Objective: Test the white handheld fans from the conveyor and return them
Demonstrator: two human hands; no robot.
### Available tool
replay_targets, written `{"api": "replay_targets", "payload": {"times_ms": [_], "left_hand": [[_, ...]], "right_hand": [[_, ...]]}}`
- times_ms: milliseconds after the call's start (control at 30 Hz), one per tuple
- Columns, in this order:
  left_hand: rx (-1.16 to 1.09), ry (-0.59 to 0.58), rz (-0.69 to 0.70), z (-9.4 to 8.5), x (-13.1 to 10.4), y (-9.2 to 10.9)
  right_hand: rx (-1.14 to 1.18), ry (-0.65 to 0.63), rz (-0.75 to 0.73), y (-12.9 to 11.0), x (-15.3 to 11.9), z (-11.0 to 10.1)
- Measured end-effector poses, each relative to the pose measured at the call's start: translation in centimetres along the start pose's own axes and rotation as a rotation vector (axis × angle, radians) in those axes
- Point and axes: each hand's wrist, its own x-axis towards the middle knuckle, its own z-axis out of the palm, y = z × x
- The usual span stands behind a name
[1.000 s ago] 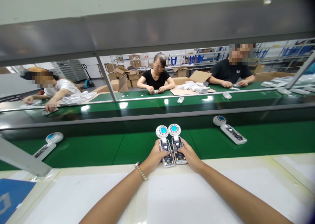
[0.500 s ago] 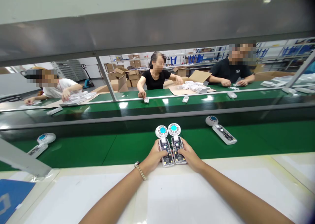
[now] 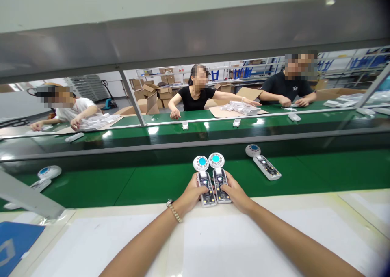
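1. Lying well off to your left on the green belt [image 3: 91,187], a white device with a blue-centred disc [image 3: 49,172] slants, disc end towards your hands, its body partly behind a post [image 3: 33,193]. Your left hand is the nearer one.
2. Your left hand [image 3: 191,192] has its fingers closed around the left-held device [image 3: 204,178], thumb across the clear front, the other fingers mostly hidden.
3. That device's long axis runs away from you, disc at the far end, leaning slightly left.
4. Beside it, nearly parallel, is the right-held device [image 3: 219,176]. The discs meet or almost meet; you cannot tell which.
5. Your right hand [image 3: 237,191] has its fingers closed on that one, thumb on its front. Both devices show over the seam between belt and desk [image 3: 158,236].
6. Beyond your right fingers, forward and to the right, a loose device [image 3: 267,167] lies on the belt, disc end far and left, base near and right. Your right hand is nearer.
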Motion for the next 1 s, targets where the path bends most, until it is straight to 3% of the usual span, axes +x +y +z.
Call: {"api": "replay_targets", "payload": {"times_ms": [767,1000], "left_hand": [[-0.053,-0.031,0.015,0.0,-0.2,0.3],[-0.141,-0.055,-0.018,-0.1,0.2,0.3]], "right_hand": [[0.122,-0.004,0.055,-0.5,-0.3,0.3],[0.255,-0.124,0.128,-1.0,-0.5,0.2]]}}
